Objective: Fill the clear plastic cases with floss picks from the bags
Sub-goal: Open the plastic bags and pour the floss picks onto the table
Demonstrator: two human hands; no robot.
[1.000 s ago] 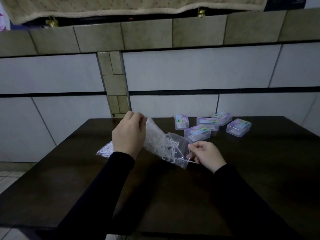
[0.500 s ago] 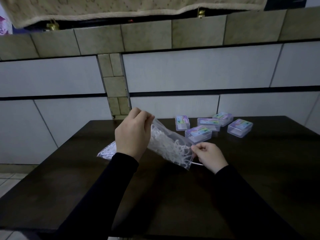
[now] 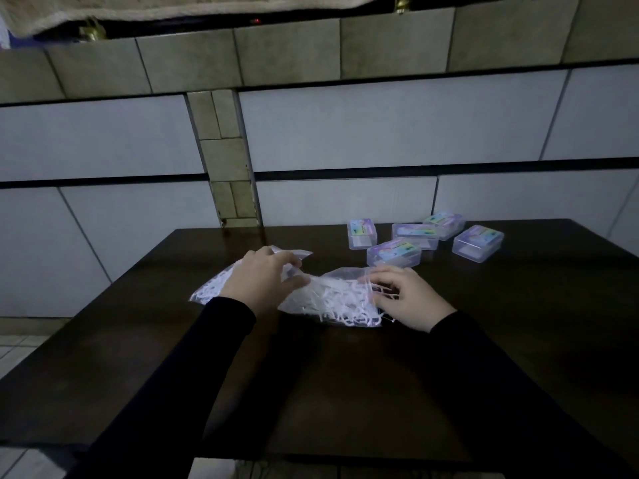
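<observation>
A clear plastic bag (image 3: 328,300) full of white floss picks lies on the dark table (image 3: 345,392), with picks spilling from its open right end. My left hand (image 3: 264,283) grips the bag's left end between thumb and fingers. My right hand (image 3: 408,299) is at the bag's mouth, its fingers curled into the loose floss picks (image 3: 366,305) there. A second bag of picks (image 3: 211,290) shows partly under my left hand and wrist. Several clear plastic cases (image 3: 394,253) with colourful labels sit lids down in a cluster behind the bag, at the back right.
The table's far edge meets a tiled wall (image 3: 345,133). The near edge runs across the bottom of the view, with floor tiles (image 3: 20,347) to the left. My black sleeves reach in from below.
The bag, held up tilted before, has come down flat onto the table. My left hand dropped with it, and my right hand moved from the bag's corner into the picks at its mouth.
</observation>
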